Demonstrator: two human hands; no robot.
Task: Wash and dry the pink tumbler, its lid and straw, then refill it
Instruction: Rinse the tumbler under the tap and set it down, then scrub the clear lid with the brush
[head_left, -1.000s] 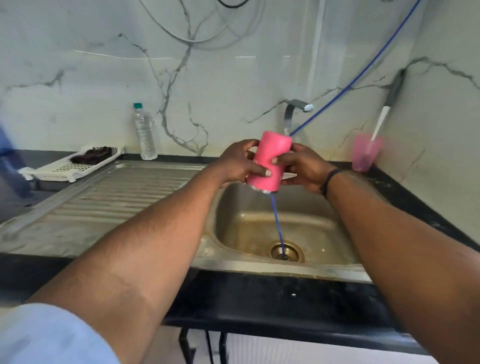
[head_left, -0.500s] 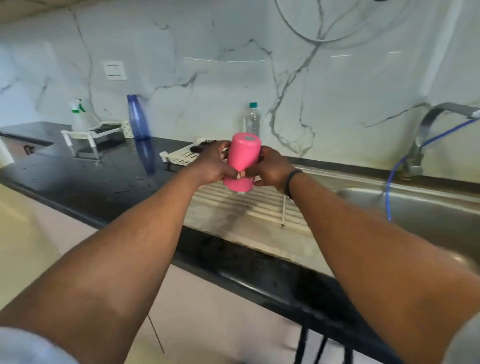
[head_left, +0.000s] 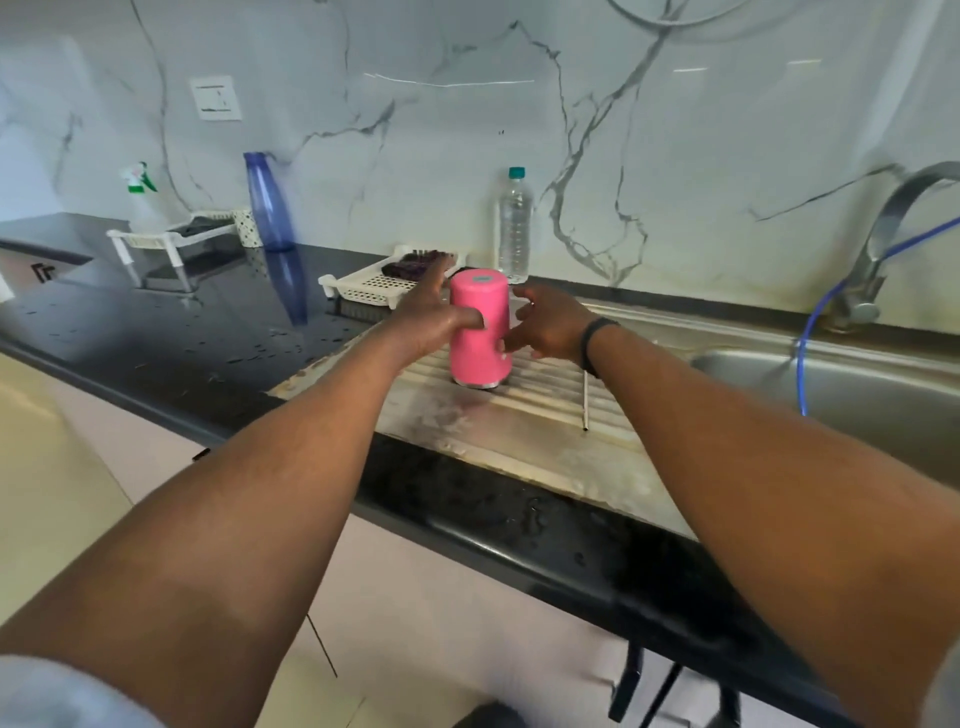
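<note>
Standing the pink tumbler (head_left: 479, 328) mouth-down on the ribbed drainboard (head_left: 545, 395), we are setting it to drain. Our left hand (head_left: 431, 317) is gripping its side, thumb curled on it; our right hand (head_left: 545, 327) is hovering at three o'clock, fingers spread loose, perhaps touching. The metal straw (head_left: 585, 400) is lying at four o'clock. Next we are probably needing a release, then drying. Droplets are speckling the black table (head_left: 182, 332) below marble walls.
</note>
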